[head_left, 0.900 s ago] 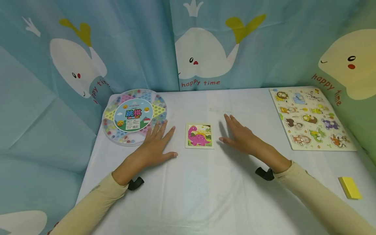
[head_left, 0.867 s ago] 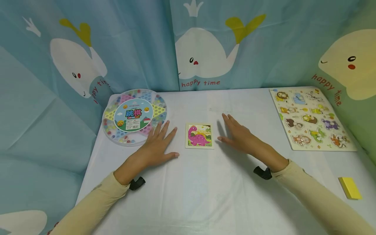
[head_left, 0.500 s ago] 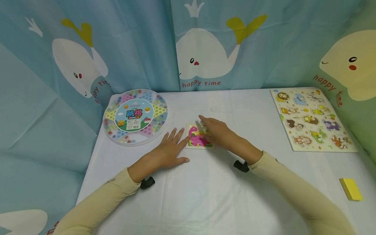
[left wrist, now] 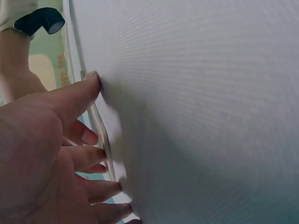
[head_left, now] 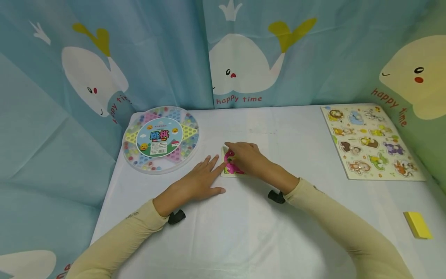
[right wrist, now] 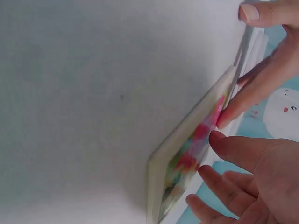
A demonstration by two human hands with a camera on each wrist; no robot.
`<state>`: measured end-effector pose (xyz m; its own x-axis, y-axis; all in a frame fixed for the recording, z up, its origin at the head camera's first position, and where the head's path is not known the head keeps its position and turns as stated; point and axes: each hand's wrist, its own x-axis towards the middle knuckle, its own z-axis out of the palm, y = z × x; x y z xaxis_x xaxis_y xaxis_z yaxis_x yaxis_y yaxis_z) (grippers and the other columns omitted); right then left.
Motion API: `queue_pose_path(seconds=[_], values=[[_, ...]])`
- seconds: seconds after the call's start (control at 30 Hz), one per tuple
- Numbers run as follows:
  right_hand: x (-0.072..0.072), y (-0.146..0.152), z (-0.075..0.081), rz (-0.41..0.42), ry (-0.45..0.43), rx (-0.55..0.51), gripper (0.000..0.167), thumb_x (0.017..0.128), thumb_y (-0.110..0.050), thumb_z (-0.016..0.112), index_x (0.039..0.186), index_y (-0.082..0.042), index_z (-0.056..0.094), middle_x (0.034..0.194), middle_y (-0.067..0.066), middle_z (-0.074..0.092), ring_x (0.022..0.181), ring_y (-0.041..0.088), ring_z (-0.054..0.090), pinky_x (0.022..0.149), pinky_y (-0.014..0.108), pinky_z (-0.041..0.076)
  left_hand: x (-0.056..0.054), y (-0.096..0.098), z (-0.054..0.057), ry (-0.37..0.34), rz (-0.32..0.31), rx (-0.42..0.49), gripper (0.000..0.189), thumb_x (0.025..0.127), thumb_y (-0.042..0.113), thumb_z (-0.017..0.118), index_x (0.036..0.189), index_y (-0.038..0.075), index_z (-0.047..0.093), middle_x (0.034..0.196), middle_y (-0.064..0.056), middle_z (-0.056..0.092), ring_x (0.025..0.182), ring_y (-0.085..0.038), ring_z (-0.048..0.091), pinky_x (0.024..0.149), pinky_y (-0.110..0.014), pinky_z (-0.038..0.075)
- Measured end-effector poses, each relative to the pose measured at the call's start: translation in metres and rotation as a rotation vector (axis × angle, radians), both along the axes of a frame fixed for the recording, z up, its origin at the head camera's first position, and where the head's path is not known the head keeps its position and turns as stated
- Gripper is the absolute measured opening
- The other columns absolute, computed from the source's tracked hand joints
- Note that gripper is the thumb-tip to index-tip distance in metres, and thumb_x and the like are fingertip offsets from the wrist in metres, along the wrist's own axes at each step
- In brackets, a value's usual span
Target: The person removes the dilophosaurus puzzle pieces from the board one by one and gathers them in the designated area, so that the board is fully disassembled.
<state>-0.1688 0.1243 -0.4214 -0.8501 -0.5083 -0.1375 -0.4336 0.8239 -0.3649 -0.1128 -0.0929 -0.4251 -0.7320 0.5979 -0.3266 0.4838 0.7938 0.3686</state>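
At the bottom of the frame, your two beige sleeves [head_left: 118, 236] reach in over the white-covered table [head_left: 230, 240], and a small yellow rectangular block [head_left: 418, 225] lies at the lower right. Near the centre, your left hand [head_left: 200, 180] has its fingers straight and spread, the index fingertip apparently resting on the small square picture board with a pale rim and pink dinosaur [head_left: 232, 169]. That board lies just right of centre, partly hidden under your right hand [head_left: 249, 159], whose thumb and fingertips sit at its face with gaps between them, seemingly gripping nothing.

To work cleanly here, press lightly with the left index so the board doesn't slide, and let the right fingertips act low and flat. Your right hand covers much of the picture, so lifting the knuckles should help you see.

Farther up, the pale square board with cartoon animals [head_left: 379, 176] lies at the right, and the round clear plastic game box [head_left: 159, 136] at the upper left; behind hangs the blue whale-print curtain [head_left: 167, 58].
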Motion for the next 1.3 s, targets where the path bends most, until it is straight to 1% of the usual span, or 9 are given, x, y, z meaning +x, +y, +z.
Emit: queue_pose_path(seconds=[0.17,0.33,0.43,0.53,0.67,0.77,0.87,1.03,1.3], values=[[0.005,-0.002,0.001,0.011,0.067,0.035,0.069,0.099,-0.017,0.076,0.16,-0.009,0.045,0.145,0.016,0.065,0.144,0.035,0.052,0.117,0.066,0.038,0.0,0.0,-0.003,0.022,-0.014,-0.004,0.087,0.104,0.056,0.061,0.17,0.015,0.022,0.177,-0.018,0.009,0.163,-0.043,0.007,0.13,-0.055,0.019],[0.008,-0.009,0.002,0.033,0.15,0.104,0.067,0.099,-0.018,0.076,0.159,-0.008,0.047,0.14,0.017,0.068,0.136,0.038,0.059,0.109,0.063,0.047,-0.002,-0.001,-0.005,0.023,-0.02,-0.004,0.087,0.104,0.055,0.061,0.17,0.015,0.022,0.177,-0.018,0.008,0.162,-0.044,0.007,0.13,-0.056,0.018],[0.01,-0.012,0.001,0.031,0.177,0.134,0.064,0.099,-0.015,0.075,0.157,-0.006,0.048,0.139,0.016,0.069,0.132,0.037,0.06,0.106,0.061,0.049,-0.002,-0.001,-0.007,0.02,-0.02,-0.007,0.087,0.104,0.055,0.061,0.17,0.014,0.021,0.177,-0.018,0.007,0.162,-0.044,0.006,0.13,-0.056,0.018],[0.01,-0.014,0.001,0.022,0.168,0.144,0.064,0.1,-0.012,0.073,0.158,-0.004,0.046,0.141,0.016,0.067,0.132,0.037,0.058,0.105,0.059,0.048,-0.002,0.0,-0.007,0.022,-0.015,-0.008,0.087,0.104,0.055,0.061,0.17,0.014,0.022,0.177,-0.018,0.008,0.163,-0.044,0.007,0.13,-0.056,0.018],[0.006,-0.016,0.001,0.016,0.1,0.156,0.069,0.1,-0.012,0.071,0.161,-0.007,0.039,0.147,0.015,0.06,0.135,0.038,0.052,0.104,0.059,0.044,-0.002,0.001,-0.004,0.022,-0.009,-0.016,0.087,0.104,0.055,0.061,0.17,0.014,0.024,0.177,-0.018,0.009,0.162,-0.044,0.008,0.13,-0.055,0.019],[0.005,-0.017,0.002,0.029,0.041,0.155,0.075,0.098,-0.015,0.076,0.162,-0.008,0.037,0.148,0.015,0.057,0.137,0.039,0.049,0.105,0.061,0.042,-0.001,0.002,-0.002,0.026,-0.011,-0.017,0.086,0.104,0.054,0.062,0.169,0.013,0.025,0.176,-0.019,0.01,0.162,-0.045,0.008,0.13,-0.056,0.019],[0.004,-0.018,0.002,0.029,0.009,0.154,0.078,0.097,-0.017,0.078,0.163,-0.009,0.036,0.149,0.015,0.056,0.139,0.039,0.047,0.108,0.064,0.039,-0.001,0.002,-0.001,0.035,-0.016,-0.019,0.085,0.104,0.054,0.062,0.169,0.012,0.026,0.176,-0.02,0.011,0.162,-0.045,0.009,0.13,-0.056,0.02],[0.005,-0.016,0.005,-0.012,0.042,0.158,0.073,0.1,-0.017,0.073,0.163,-0.01,0.037,0.151,0.012,0.057,0.14,0.037,0.047,0.11,0.064,0.036,-0.001,0.002,-0.002,0.039,-0.018,-0.012,0.085,0.104,0.054,0.062,0.169,0.013,0.026,0.176,-0.02,0.011,0.162,-0.046,0.01,0.13,-0.056,0.02],[0.008,-0.014,0.004,0.005,0.125,0.156,0.07,0.098,-0.015,0.075,0.16,-0.006,0.043,0.144,0.015,0.065,0.135,0.038,0.055,0.111,0.064,0.037,-0.001,0.001,-0.002,0.04,-0.017,-0.009,0.085,0.104,0.054,0.062,0.169,0.013,0.027,0.176,-0.02,0.012,0.162,-0.046,0.011,0.129,-0.056,0.021]])
